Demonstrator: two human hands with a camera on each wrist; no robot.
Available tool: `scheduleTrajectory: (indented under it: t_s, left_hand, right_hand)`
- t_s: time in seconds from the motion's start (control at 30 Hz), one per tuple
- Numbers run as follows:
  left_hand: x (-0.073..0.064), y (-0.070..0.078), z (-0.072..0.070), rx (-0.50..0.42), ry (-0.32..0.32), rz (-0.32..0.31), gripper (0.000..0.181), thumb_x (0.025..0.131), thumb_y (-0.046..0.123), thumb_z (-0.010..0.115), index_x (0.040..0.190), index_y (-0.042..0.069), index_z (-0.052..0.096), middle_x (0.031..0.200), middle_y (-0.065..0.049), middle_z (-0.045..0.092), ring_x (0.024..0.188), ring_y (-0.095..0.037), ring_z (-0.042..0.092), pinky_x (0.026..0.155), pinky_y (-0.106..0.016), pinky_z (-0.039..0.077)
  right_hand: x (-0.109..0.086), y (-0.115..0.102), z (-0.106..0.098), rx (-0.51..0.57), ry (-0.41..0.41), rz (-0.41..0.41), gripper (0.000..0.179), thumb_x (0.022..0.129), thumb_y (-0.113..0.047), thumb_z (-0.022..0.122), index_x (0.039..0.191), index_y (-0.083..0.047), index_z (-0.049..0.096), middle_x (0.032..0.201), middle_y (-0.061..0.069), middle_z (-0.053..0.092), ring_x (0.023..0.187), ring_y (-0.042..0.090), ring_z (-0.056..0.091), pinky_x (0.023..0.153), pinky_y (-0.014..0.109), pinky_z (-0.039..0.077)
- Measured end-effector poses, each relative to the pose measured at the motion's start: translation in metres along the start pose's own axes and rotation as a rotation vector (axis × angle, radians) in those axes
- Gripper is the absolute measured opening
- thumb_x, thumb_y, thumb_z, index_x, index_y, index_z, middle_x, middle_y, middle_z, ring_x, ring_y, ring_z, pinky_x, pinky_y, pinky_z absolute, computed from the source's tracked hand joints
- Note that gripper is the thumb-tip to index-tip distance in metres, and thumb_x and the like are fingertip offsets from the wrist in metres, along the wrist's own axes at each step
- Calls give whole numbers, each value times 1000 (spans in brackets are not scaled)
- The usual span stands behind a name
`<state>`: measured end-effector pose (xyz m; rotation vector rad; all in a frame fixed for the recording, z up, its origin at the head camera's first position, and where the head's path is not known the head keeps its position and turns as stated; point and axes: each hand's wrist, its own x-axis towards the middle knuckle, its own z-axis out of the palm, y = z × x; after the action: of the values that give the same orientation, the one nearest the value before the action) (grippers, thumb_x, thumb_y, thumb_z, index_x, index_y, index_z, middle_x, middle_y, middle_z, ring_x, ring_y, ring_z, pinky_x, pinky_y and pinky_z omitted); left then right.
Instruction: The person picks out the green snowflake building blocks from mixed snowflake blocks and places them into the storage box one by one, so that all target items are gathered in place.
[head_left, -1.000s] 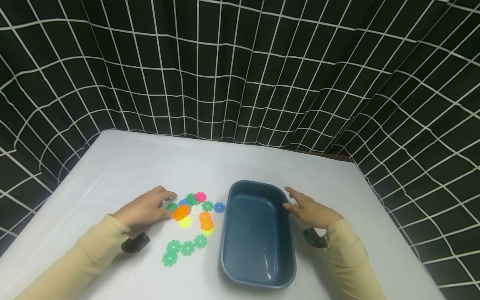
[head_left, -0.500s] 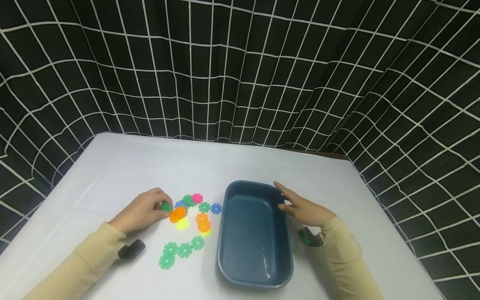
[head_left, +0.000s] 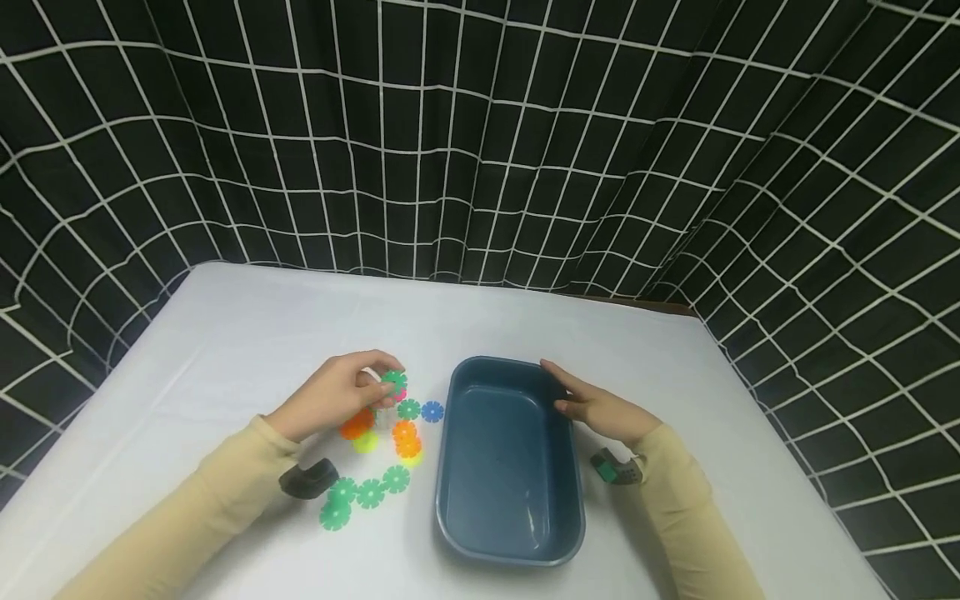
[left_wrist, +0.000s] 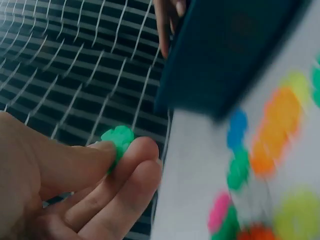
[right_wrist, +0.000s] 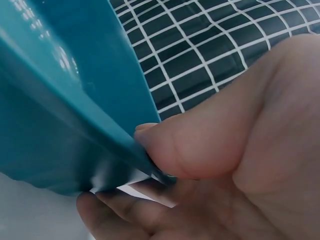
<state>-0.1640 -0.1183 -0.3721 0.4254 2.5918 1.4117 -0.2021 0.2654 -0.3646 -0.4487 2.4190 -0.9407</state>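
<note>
In the head view my left hand (head_left: 336, 393) is raised over the pile of notched plastic discs, pinching a green disc (head_left: 394, 381). The left wrist view shows this green disc (left_wrist: 120, 137) between thumb and fingers. My right hand (head_left: 609, 414) is at the far right corner of a blue plastic basin (head_left: 510, 475). Its thumb (right_wrist: 195, 145) lies over the basin's rim and the fingers curl below on the outer wall, holding the edge. Under and beside the left hand lie orange discs (head_left: 357, 425), a yellow disc (head_left: 366, 442) and a pink disc, partly covered.
Between pile and basin lie a blue disc (head_left: 432, 412), a green disc (head_left: 408, 409) and overlapping orange discs (head_left: 406, 437). Several green discs (head_left: 370, 493) lie nearer the front. A white cloth (head_left: 247, 333) covers the table; a black gridded curtain (head_left: 420, 150) stands behind.
My left hand has taken a green disc from the pile's left edge, lifted it and moved right over the pile. My right hand has shifted slightly left onto the basin's rim.
</note>
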Motion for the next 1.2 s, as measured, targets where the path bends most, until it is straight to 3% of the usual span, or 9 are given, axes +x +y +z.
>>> scheduleTrajectory:
  t_s: [0.13, 0.27, 0.43, 0.6, 0.7, 0.83, 1.0, 1.2]
  left_hand:
    - [17, 26, 15, -5, -34, 103, 26, 90, 5, 61, 115, 13, 65, 99, -6, 62, 78, -23, 68, 68, -30, 53]
    - [31, 50, 30, 67, -124, 215, 22, 92, 7, 61, 111, 13, 69, 101, 1, 64, 86, -17, 63, 76, -30, 52]
    - [40, 71, 53, 225, -378, 332, 17, 91, 9, 62, 103, 13, 72, 99, 6, 65, 87, -10, 57, 81, -27, 49]
    - [39, 77, 75, 391, -612, 413, 12, 87, 7, 66, 92, 15, 74, 89, 11, 64, 83, -3, 56, 81, -20, 47]
    - [35, 78, 86, 468, -675, 418, 15, 82, 4, 69, 90, 15, 74, 83, 12, 64, 77, -2, 54, 74, -16, 46]
    - [30, 81, 92, 535, -699, 373, 21, 75, 0, 72, 89, 15, 75, 77, 12, 64, 70, -2, 53, 66, -15, 46]
    - [25, 89, 97, 555, -771, 334, 22, 71, -3, 72, 81, 17, 73, 71, 12, 61, 67, -2, 55, 61, -16, 46]
    - [20, 91, 103, 557, -844, 334, 24, 72, -2, 71, 79, 20, 72, 70, 14, 61, 66, 0, 55, 60, -16, 45]
  right_hand:
    - [-1, 0, 1, 25, 8, 5, 63, 100, -21, 43, 154, -29, 12, 161, 8, 8, 146, 36, 9, 113, 60, 14]
    - [-1, 0, 2, 20, 19, 7, 62, 100, -21, 43, 154, -29, 13, 161, 8, 8, 146, 37, 11, 113, 59, 16]
    - [0, 0, 3, -8, 37, 10, 62, 100, -21, 42, 154, -29, 13, 161, 8, 9, 145, 38, 15, 113, 58, 17]
    - [0, -2, 4, -34, 48, 9, 62, 99, -18, 42, 154, -26, 13, 161, 8, 10, 146, 36, 12, 114, 58, 16]
    - [1, -3, 4, -40, 49, 3, 63, 99, -17, 42, 154, -25, 14, 160, 8, 10, 146, 34, 11, 114, 57, 15]
    - [2, -4, 4, -55, 54, -22, 63, 98, -15, 42, 154, -23, 15, 160, 9, 11, 146, 34, 9, 114, 58, 13]
    - [2, -2, 4, -59, 60, -28, 65, 97, -13, 42, 154, -23, 15, 160, 9, 11, 146, 34, 9, 114, 58, 12]
    - [3, -1, 5, -29, 66, -23, 65, 97, -12, 42, 154, -24, 15, 160, 9, 11, 146, 35, 10, 113, 60, 13]
